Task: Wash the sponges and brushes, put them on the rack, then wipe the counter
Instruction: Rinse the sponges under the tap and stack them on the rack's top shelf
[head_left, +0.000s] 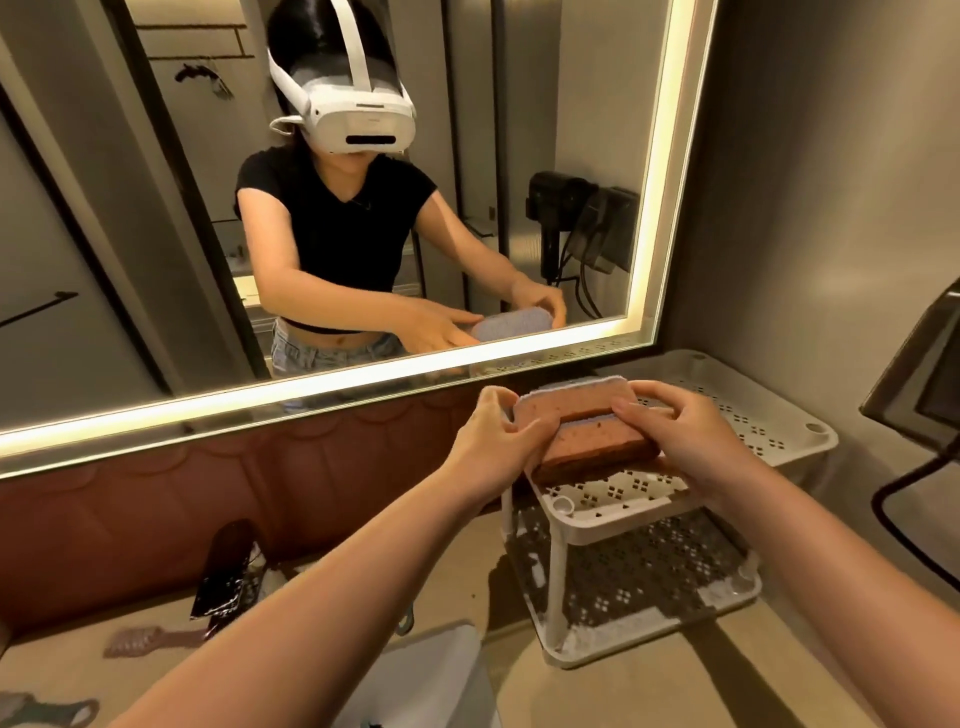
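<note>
A white two-tier perforated rack (613, 514) stands on the counter at the right, under the mirror. On its top shelf lies a pink-brown sponge (597, 449). A second sponge (566, 408), pink with a grey-white scrub face, is held upright just behind it. My left hand (496, 434) grips its left end and my right hand (675, 426) grips its right end. A brush (136, 640) lies on the counter at the lower left, and a second one (47, 709) at the bottom left edge.
A lit mirror (660, 218) fills the wall ahead and shows a person with a headset. A black faucet (223, 566) stands at the left, above the white basin (431, 670). A dark wall unit with a cable (914, 395) hangs at the right.
</note>
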